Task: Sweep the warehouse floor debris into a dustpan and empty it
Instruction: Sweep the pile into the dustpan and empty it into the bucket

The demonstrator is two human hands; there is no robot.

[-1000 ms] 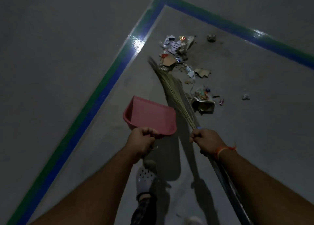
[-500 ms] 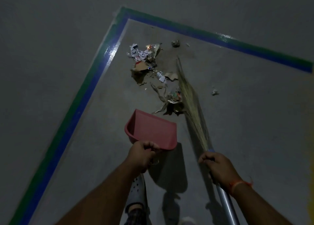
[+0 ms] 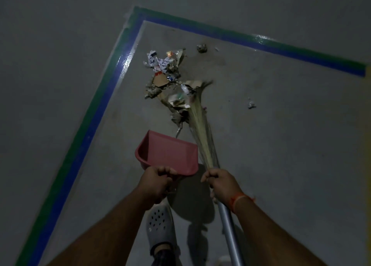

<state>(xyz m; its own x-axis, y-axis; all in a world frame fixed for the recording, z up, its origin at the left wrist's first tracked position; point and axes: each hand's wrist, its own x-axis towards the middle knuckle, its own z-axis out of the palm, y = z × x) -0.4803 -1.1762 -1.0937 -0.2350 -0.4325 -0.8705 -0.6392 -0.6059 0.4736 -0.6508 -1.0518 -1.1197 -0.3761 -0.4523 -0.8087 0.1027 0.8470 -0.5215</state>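
A pink dustpan [image 3: 170, 155] hangs above the grey floor, its open mouth facing away from me. My left hand [image 3: 156, 183] grips its handle from behind. My right hand [image 3: 221, 183] grips the broom [image 3: 200, 129] where the silver handle meets the straw bristles. The bristle tips lie against the right side of a debris pile [image 3: 170, 78] of torn paper, cardboard and wrappers, just beyond the dustpan. Two stray scraps lie apart: a crumpled scrap [image 3: 201, 48] at the back and a small white scrap [image 3: 251, 104] to the right.
A green and blue floor stripe [image 3: 94, 113] runs up the left, turns a corner at the top and continues right. My foot in a grey perforated clog [image 3: 159, 228] stands below the dustpan. The light is dim.
The broom has swung from the left side of the pile to its right side and then pushed leftward, bunching the debris closer together. The dustpan stays held above the floor.
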